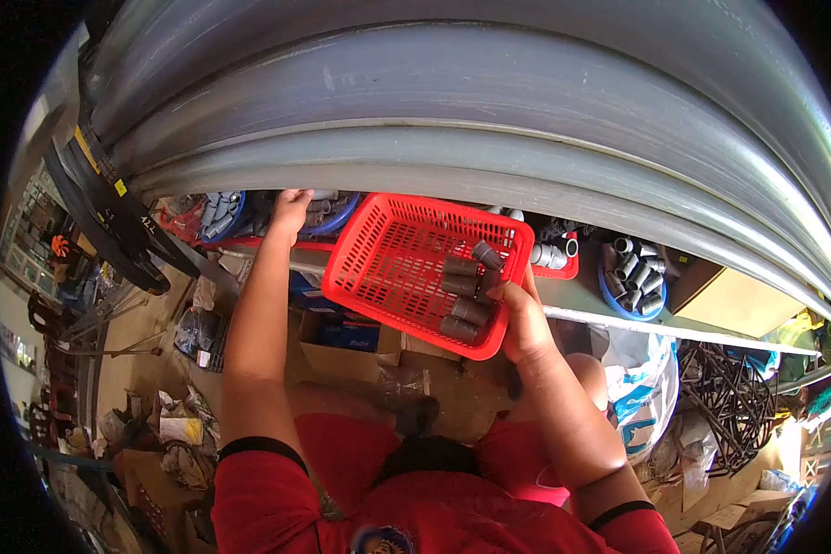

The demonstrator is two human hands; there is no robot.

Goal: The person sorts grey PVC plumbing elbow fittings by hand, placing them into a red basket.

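A red plastic basket (369,294) with slotted walls is tilted in front of me, gripped at its right rim by my right hand (523,323). Several dark grey pipe fittings (464,309) lie in its right half, close to my fingers and thumb. My left hand (291,212) reaches up to a blue basket (340,220) of grey pipe fittings on the shelf. Its fingers are drawn together at the fittings, under the edge of the big pipes; what they hold, if anything, is hidden.
Large grey pipes (452,88) run across above the shelf. Farther along it stand another blue basket (223,222) at left, a blue basket of fittings (637,300) and a cardboard box (739,300) at right. Below are an open carton (342,355) and a white plastic sack (646,397).
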